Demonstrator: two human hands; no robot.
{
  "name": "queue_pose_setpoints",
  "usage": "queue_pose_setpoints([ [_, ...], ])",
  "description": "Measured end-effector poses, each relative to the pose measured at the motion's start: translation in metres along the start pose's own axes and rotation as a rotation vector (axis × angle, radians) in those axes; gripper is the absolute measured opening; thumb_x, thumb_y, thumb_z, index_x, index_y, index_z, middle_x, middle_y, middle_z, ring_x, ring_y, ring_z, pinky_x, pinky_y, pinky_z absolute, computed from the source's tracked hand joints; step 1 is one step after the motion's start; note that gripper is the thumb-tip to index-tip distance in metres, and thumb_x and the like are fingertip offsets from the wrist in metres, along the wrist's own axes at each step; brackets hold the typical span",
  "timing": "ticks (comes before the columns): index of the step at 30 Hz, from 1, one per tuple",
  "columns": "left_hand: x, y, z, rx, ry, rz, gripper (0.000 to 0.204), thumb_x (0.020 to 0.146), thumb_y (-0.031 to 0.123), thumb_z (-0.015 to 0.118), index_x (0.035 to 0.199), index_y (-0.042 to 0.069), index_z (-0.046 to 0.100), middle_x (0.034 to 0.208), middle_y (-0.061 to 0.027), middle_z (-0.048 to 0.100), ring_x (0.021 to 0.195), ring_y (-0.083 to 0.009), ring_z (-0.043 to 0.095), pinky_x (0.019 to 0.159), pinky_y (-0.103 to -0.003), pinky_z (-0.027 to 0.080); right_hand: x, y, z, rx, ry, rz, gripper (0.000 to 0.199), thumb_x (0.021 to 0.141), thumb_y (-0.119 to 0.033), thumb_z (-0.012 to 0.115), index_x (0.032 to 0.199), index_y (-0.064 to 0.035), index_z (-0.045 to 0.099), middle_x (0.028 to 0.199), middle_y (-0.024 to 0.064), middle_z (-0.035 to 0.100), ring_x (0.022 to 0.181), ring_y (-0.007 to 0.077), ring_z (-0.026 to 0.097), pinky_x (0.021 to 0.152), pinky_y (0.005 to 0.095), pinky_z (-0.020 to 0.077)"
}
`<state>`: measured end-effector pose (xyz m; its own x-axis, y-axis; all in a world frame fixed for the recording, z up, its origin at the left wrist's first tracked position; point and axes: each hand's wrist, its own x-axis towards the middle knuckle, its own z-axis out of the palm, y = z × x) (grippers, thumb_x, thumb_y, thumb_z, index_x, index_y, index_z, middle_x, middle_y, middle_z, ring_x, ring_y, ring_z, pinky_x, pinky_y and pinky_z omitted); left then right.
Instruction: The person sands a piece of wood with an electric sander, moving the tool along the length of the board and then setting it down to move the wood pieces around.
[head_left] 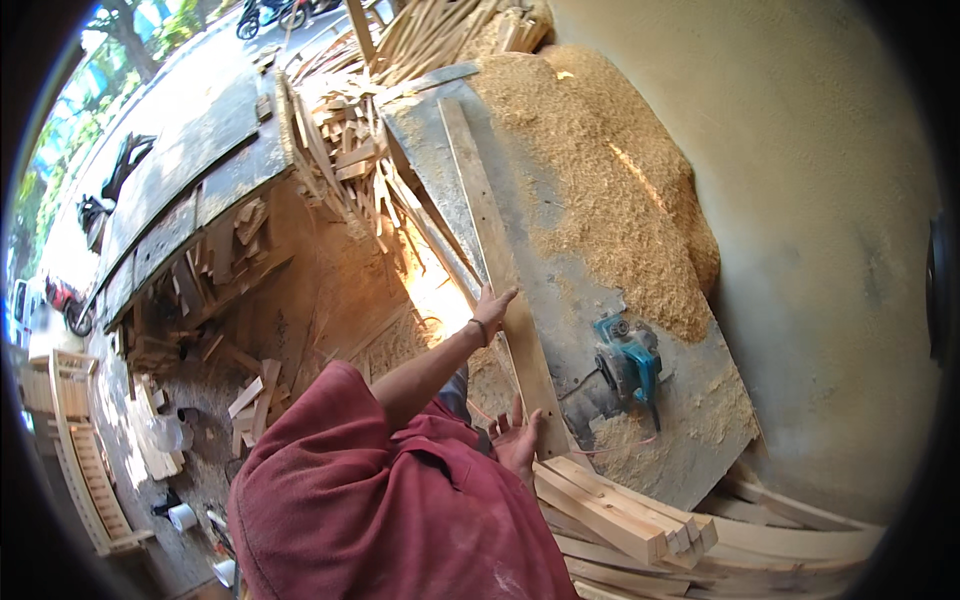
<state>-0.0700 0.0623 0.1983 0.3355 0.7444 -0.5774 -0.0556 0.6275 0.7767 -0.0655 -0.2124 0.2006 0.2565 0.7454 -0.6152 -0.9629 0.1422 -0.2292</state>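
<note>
A long, flat wooden plank (490, 225) lies lengthwise along the left side of a grey worktable (580, 440). My left hand (490, 312) is at the plank's left edge partway along, gripping it, with a finger stretched over its top. Nearer to me, my right hand (516, 440) is beside the plank's near end, palm turned up and fingers spread, its thumb side touching the wood. A teal and dark power tool (628, 362) with a cable sits on the table to the right of the plank.
A large heap of sawdust (610, 170) covers the table's far right, against a plain wall (820, 200). Squared timber lengths (610, 510) lie stacked at the near right. Offcuts (355, 150) pile up at the far left. A wooden slatted frame (90, 460) stands at left.
</note>
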Motion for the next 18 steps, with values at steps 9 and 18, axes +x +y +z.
queue_pose_setpoints([
  [9, 0.075, -0.023, -0.029, -0.007, 0.230, 0.177, 0.043, 0.092, 0.023, 0.065, 0.125, -0.001, 0.053, 0.105, -0.0133, 0.067, 0.088, -0.0230, 0.067, 0.072, -0.038, 0.056, -0.006, -0.054, 0.053, -0.908, -0.558, -0.072, 0.042, 0.098, -0.026, 0.063, 0.131, -0.0011, 0.053, 0.112, 0.0108, 0.067, 0.092, 0.0159, 0.065, 0.083, 0.0301, 0.0533],
  [18, 0.100, -0.012, -0.030, -0.168, 0.250, 0.118, 0.051, 0.097, 0.046, 0.056, 0.119, 0.000, 0.056, 0.098, -0.0113, 0.066, 0.083, -0.0206, 0.065, 0.070, -0.035, 0.053, 0.080, -0.105, -0.018, -0.710, -0.288, 0.233, 0.063, 0.096, -0.045, 0.061, 0.138, -0.0002, 0.047, 0.131, 0.0210, 0.059, 0.115, 0.0298, 0.062, 0.092, 0.0441, 0.0526],
])
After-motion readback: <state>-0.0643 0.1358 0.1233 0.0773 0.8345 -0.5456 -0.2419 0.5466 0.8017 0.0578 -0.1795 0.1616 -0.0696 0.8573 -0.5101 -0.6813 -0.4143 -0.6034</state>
